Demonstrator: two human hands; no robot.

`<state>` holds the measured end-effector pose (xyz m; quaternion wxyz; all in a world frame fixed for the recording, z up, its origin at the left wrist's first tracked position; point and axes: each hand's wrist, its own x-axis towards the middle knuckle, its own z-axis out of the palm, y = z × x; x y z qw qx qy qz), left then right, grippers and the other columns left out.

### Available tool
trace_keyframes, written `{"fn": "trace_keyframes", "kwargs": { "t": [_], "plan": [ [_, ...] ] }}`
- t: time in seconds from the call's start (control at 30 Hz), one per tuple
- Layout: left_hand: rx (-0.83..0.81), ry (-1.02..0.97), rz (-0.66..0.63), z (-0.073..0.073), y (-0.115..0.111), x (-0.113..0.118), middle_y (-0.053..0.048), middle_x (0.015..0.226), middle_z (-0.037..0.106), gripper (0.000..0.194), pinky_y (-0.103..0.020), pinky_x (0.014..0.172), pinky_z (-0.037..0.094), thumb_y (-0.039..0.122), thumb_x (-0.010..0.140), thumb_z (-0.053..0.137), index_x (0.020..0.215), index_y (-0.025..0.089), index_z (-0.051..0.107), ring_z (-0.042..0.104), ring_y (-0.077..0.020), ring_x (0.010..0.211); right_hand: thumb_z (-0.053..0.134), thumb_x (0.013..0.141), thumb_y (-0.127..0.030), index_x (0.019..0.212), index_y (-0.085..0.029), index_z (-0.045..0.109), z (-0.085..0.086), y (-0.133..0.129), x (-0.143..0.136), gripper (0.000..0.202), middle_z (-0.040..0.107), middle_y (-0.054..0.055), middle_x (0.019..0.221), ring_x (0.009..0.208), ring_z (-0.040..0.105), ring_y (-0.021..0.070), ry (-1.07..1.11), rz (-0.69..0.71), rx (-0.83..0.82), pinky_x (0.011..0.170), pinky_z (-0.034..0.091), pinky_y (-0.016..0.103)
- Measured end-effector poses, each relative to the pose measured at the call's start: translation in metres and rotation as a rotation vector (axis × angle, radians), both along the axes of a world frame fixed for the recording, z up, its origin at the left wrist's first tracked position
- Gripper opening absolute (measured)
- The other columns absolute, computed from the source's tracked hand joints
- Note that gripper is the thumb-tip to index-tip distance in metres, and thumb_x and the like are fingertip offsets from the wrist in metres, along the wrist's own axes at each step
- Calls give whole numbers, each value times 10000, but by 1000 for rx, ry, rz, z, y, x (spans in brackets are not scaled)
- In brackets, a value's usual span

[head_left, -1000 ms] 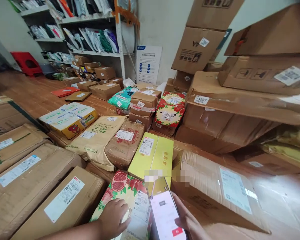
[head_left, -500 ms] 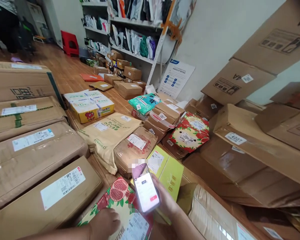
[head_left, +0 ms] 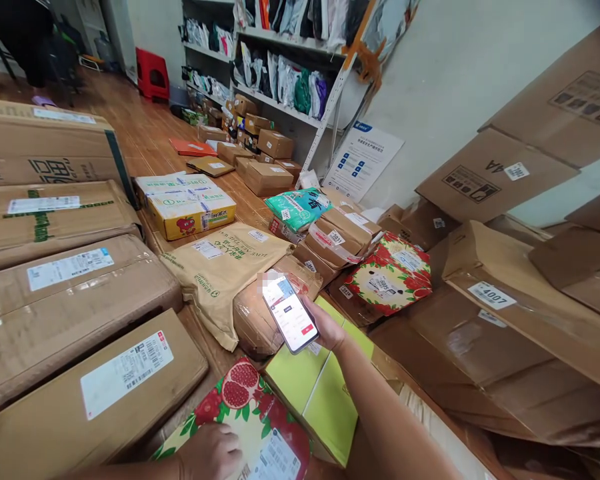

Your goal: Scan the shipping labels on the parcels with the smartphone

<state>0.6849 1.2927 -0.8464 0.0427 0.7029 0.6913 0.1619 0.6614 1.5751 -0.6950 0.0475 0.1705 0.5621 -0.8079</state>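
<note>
My right hand [head_left: 330,327] grips a smartphone [head_left: 291,319] with its lit screen facing up. The phone is above a tape-wrapped brown parcel [head_left: 247,317] and covers part of it. A yellow-green box [head_left: 305,377] lies beneath my right wrist. My left hand [head_left: 213,450] rests on a box printed with pomegranates [head_left: 243,383], its fingers curled and close together. The fingertips are turned away, so anything inside them is hidden. A white shipping label [head_left: 275,460] lies on that box, right of my left hand.
Large cartons [head_left: 95,387] line the left side. A beige bag [head_left: 230,260], a teal packet [head_left: 297,208] and another pomegranate box [head_left: 390,273] lie ahead. Stacked cartons [head_left: 500,373] stand at the right. Beyond are shelves of bagged parcels [head_left: 280,80], a red stool [head_left: 153,73] and a person [head_left: 25,40].
My right hand has moved the phone up and forward, away from the pomegranate box to above the brown parcel. My left hand stays on the pomegranate box. The view has shifted slightly.
</note>
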Motion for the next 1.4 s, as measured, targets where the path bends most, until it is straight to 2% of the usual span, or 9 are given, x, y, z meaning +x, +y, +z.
{"fn": "trace_keyframes", "kwargs": {
  "t": [0.2,0.4,0.53,0.7,0.83,1.0,1.23,1.4],
  "plan": [
    [-51,5,-6,7,1,1,7,593,527,346,-323,473,168,378,768,640,580,191,417,429,-137,518,549,813,-558,1115,-199,570,7,2,2,469,754,74,896,757,725,249,-32,13,0,644,584,391],
    [-131,28,-34,11,2,-2,-8,625,552,493,-324,469,176,656,631,629,616,205,432,447,-152,548,554,818,-540,1090,-200,588,6,1,4,437,754,65,914,768,723,234,-38,9,5,662,582,373],
    [-118,47,-31,8,1,-1,-2,624,551,478,-328,473,187,634,624,629,629,212,405,453,-154,549,537,829,-539,1122,-198,574,3,2,4,451,756,60,873,719,721,223,-34,5,7,634,580,359],
    [-71,71,-8,3,0,1,4,606,520,494,-329,464,189,624,599,621,617,217,341,450,-154,537,529,826,-558,1169,-213,545,4,2,6,487,749,76,939,773,720,245,-20,23,5,664,581,392],
    [-60,59,-9,-2,1,1,10,595,504,519,-327,460,201,591,546,659,607,217,305,445,-151,531,533,821,-568,1151,-213,550,4,2,7,485,749,75,940,772,719,241,-10,20,4,637,575,365],
    [-38,32,10,-4,0,3,12,613,508,493,-324,488,242,518,539,696,626,217,315,454,-153,560,548,815,-564,1125,-204,557,0,2,7,476,752,73,921,740,717,231,-7,8,4,598,564,343],
    [13,36,22,-5,-2,3,9,577,478,498,-331,471,235,599,547,642,605,220,325,428,-150,524,567,805,-550,1020,-197,598,4,3,8,414,755,40,786,638,709,206,-19,-2,13,597,559,335],
    [-18,61,10,-8,-1,4,3,586,501,465,-329,474,228,555,507,666,606,216,363,433,-153,534,551,808,-560,1058,-210,584,8,4,8,431,753,37,795,657,715,218,-29,11,12,636,569,366]
  ]
}}
